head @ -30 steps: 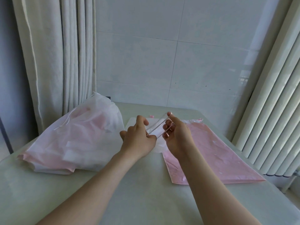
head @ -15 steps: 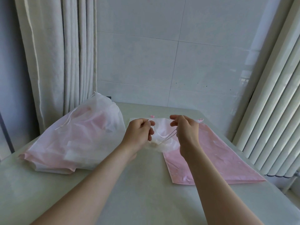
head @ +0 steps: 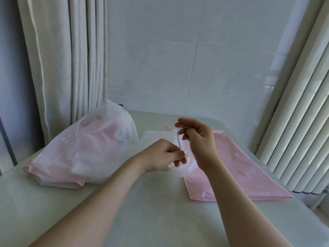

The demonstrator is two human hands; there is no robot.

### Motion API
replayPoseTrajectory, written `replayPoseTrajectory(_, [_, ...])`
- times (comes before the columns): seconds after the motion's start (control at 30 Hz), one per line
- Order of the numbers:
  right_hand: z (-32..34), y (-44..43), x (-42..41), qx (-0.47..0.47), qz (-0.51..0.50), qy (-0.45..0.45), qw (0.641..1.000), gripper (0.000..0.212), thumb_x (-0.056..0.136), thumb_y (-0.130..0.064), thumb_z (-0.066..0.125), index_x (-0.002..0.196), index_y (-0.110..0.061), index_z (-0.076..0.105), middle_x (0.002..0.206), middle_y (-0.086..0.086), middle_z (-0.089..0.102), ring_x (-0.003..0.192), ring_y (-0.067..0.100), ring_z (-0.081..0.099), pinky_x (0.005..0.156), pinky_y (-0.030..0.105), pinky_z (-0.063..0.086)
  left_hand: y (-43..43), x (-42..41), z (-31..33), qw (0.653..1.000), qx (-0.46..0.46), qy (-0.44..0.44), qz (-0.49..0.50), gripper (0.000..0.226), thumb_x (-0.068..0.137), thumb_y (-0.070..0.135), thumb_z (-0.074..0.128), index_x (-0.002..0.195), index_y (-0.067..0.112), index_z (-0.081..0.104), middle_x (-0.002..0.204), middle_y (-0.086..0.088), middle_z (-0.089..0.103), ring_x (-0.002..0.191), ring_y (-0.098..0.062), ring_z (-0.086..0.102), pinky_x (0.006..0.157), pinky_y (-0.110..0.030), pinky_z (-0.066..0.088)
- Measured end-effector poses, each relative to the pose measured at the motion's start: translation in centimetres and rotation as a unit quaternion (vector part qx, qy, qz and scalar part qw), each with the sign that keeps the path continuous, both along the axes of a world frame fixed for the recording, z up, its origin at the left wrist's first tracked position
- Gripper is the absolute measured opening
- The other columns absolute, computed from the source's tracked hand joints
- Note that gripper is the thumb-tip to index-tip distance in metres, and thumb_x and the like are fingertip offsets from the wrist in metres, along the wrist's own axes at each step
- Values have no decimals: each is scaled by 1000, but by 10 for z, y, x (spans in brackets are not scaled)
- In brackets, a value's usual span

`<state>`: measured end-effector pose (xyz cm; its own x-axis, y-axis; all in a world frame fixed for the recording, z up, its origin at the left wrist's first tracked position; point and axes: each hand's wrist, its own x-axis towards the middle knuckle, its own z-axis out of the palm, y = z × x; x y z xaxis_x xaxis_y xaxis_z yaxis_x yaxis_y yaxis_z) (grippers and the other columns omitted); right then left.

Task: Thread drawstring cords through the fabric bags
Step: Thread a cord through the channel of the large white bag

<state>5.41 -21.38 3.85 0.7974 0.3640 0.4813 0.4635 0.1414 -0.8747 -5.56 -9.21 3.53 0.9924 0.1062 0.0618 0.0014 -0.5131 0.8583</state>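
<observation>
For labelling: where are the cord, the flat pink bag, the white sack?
cord (head: 178, 142): head view, taut middle span
flat pink bag (head: 240, 175): head view, its middle
white sack (head: 89, 145): head view, its side

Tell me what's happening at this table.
A person is working a thin cord, held taut between both hands above the table. The right hand pinches its upper end and the left hand pinches its lower end. Under the hands lies crumpled white fabric, beside a flat pink bag. A sheer sack stuffed with more pink and white bags sits to the left. Whether the cord already runs through a bag cannot be told.
</observation>
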Motion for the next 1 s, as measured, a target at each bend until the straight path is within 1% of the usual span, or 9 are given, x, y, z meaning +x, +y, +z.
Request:
replayPoseTrajectory(0.13, [-25,1,9,-310,-102,-181,928,50,93,-1,53,137,-22,64,67,-7,68,62,6,61,67,15,48,5,1,1,1000,-26,3,4,35,107,30,54,92,11,79,76,6,66,56,-6,44,58,-20,39])
replayPoseTrajectory(0.2, [-27,1,7,-295,-113,-166,934,40,95,-6,55,129,-22,67,56,-8,63,56,2,59,65,15,45,8,3,1,997,-68,6,25,35,106,30,54,90,12,78,75,4,61,56,-11,37,57,-23,34])
replayPoseTrajectory(0.27, [-21,-1,4,-224,-108,-129,960,30,97,-5,49,114,-21,68,64,-4,71,60,1,65,69,28,52,11,5,0,991,-120,6,52,33,104,31,55,90,13,79,75,3,57,57,-14,33,56,-24,30])
replayPoseTrajectory(0.37, [-7,-4,-8,-148,-16,-68,986,31,88,-2,44,108,-15,65,74,8,76,70,18,72,76,41,61,14,6,-2,981,-182,17,64,33,104,34,58,88,15,79,76,2,57,56,-13,34,53,-24,27])
replayPoseTrajectory(0.43, [-1,-6,-19,-139,37,-64,987,29,83,-4,50,106,-14,65,77,10,76,67,19,70,72,36,60,16,7,-3,976,-205,22,69,32,104,31,59,84,16,79,74,2,59,56,-12,35,54,-26,25])
replayPoseTrajectory(0.6, [1,-3,-25,-247,8,-165,955,28,78,-14,72,98,-32,63,87,-8,74,52,6,55,55,20,44,18,8,0,964,-248,42,91,22,101,26,63,92,10,75,63,5,55,54,-12,35,52,-25,26])
replayPoseTrajectory(0.73, [-2,-3,-19,-251,-26,-252,934,21,78,-24,81,93,-33,69,84,-12,68,72,0,58,65,11,40,19,10,-1,953,-274,47,121,20,100,20,61,88,7,71,62,3,48,52,-12,33,50,-24,25])
replayPoseTrajectory(0.87, [-5,-2,-9,-286,-26,-299,910,12,86,-27,84,97,-32,82,87,-13,69,85,2,65,78,20,47,21,10,2,935,-331,42,123,15,90,15,44,74,15,45,66,-4,37,53,-17,32,52,-28,24])
replayPoseTrajectory(1.0, [-6,-2,-6,-335,-52,-377,862,17,93,-25,79,106,-35,83,86,-5,69,87,15,56,73,29,42,21,9,2,924,-357,37,134,7,85,9,44,80,11,48,69,-7,41,53,-18,38,51,-28,29])
